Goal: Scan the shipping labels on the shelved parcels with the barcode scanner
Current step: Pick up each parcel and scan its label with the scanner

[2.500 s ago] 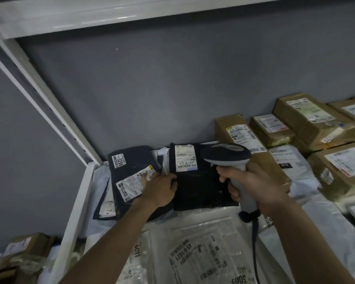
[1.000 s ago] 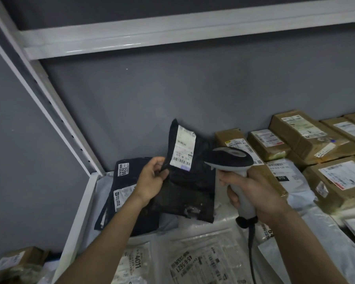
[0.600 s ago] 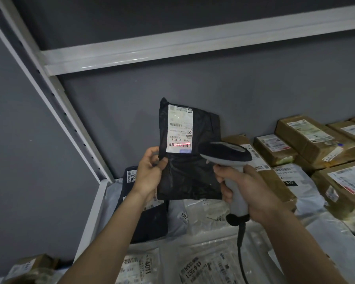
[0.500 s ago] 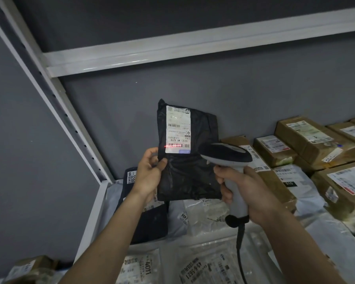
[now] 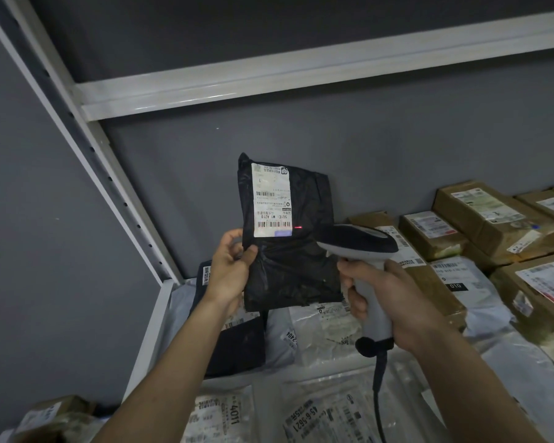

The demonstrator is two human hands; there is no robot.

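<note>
My left hand (image 5: 229,271) grips the left edge of a black poly-bag parcel (image 5: 296,263) and holds it upright above the shelf. Its white shipping label (image 5: 272,199) faces me, upside down. My right hand (image 5: 387,298) grips the handle of a grey barcode scanner (image 5: 360,246), whose head points at the parcel from the lower right. A short red scan line (image 5: 298,227) falls on the black bag just right of the label's lower barcode.
Brown cardboard boxes (image 5: 490,212) with labels fill the shelf at the right. White and clear poly mailers (image 5: 330,414) lie in front. Another black bag (image 5: 234,340) lies under my left wrist. A white shelf upright (image 5: 109,183) slants at the left and a beam (image 5: 301,71) crosses overhead.
My left hand lifted the black parcel off the shelf and stood it upright. The red scan line shifted from the label's lower barcode onto the bag to its right.
</note>
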